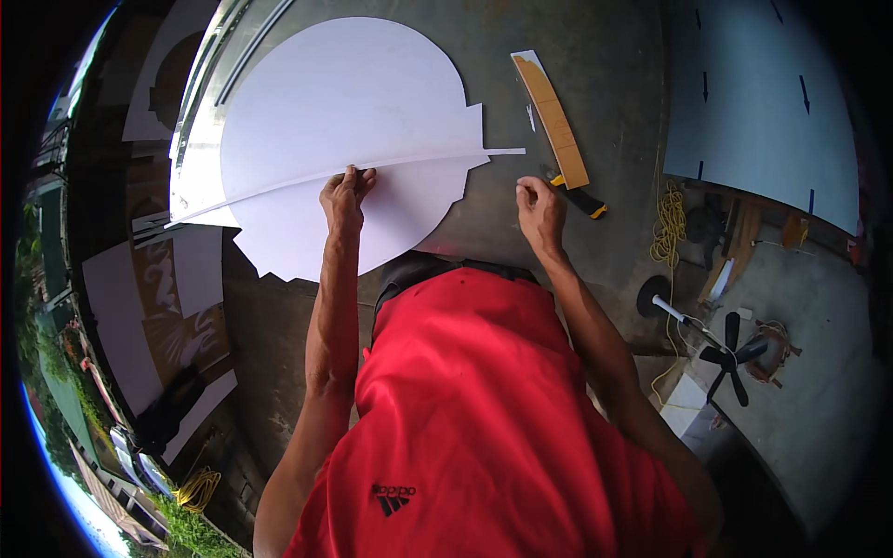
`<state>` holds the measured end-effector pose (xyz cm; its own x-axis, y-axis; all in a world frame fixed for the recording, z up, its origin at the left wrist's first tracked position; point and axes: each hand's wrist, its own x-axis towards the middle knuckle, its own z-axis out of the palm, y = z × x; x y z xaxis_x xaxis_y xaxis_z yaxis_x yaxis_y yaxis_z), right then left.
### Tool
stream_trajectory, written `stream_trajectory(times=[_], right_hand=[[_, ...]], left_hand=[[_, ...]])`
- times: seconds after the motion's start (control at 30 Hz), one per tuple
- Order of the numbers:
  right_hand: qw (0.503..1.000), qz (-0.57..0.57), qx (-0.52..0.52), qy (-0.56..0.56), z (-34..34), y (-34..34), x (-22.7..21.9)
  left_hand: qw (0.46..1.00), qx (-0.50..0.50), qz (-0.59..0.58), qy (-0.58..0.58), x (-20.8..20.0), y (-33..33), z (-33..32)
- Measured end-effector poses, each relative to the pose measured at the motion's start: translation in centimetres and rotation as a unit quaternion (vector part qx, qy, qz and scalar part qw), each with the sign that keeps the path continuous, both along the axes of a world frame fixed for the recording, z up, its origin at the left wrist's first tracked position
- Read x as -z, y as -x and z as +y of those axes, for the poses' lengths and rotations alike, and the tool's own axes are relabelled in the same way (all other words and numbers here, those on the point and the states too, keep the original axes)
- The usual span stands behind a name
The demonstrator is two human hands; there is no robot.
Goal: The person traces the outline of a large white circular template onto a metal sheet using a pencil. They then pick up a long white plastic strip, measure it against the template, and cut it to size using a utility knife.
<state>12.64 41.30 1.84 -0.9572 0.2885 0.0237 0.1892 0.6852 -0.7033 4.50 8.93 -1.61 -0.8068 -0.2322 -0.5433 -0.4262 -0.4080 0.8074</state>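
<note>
A large white sheet, mostly round with stepped notches on its edge, lies on the grey table in front of me. Across it runs a long, narrow white strip, bowed slightly, its right end sticking out past the sheet. My left hand pinches this strip near its middle, over the sheet. To the right, my right hand is curled closed below the strip's free end and apart from it; whether its fingertips hold anything is hidden. Beside that hand lies a black-and-yellow utility knife, partly under a curved brown strip.
A small white sliver lies by the brown strip. Farther right is a big pale-blue panel with dark arrows. A yellow cord hangs at the table's right side, above a black-bladed fan. Cut white-and-brown panels stand at left.
</note>
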Motion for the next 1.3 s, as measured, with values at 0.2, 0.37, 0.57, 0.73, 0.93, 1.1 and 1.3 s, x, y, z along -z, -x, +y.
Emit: stream_trajectory(times=[0.2,0.37,0.57,0.73,0.93,1.1,1.3], right_hand=[[0.985,0.018,0.045,-0.168,7.6,-2.5,0.4],[0.980,0.044,0.008,-0.194,7.3,-2.3,0.4],[0.963,-0.024,0.002,-0.270,6.4,-1.8,-0.1],[0.944,-0.072,0.025,-0.320,7.2,-1.6,0.3],[0.952,-0.061,0.043,-0.297,8.8,-1.6,1.3],[0.960,-0.071,0.042,-0.269,8.3,-1.6,1.1],[0.969,-0.194,0.035,-0.147,6.6,-2.4,-0.5]], left_hand=[[0.983,0.097,-0.082,0.135,-0.4,1.0,-1.7],[0.886,0.156,0.002,0.436,-2.9,0.3,0.2],[0.731,0.302,0.295,0.536,-3.0,0.7,5.1],[0.672,0.400,0.363,0.507,-1.9,1.7,10.0],[0.645,0.395,0.362,0.545,-0.4,2.5,11.9],[0.650,0.401,0.393,0.512,0.6,3.0,12.3],[0.675,0.409,0.400,0.466,1.2,2.9,12.0]])
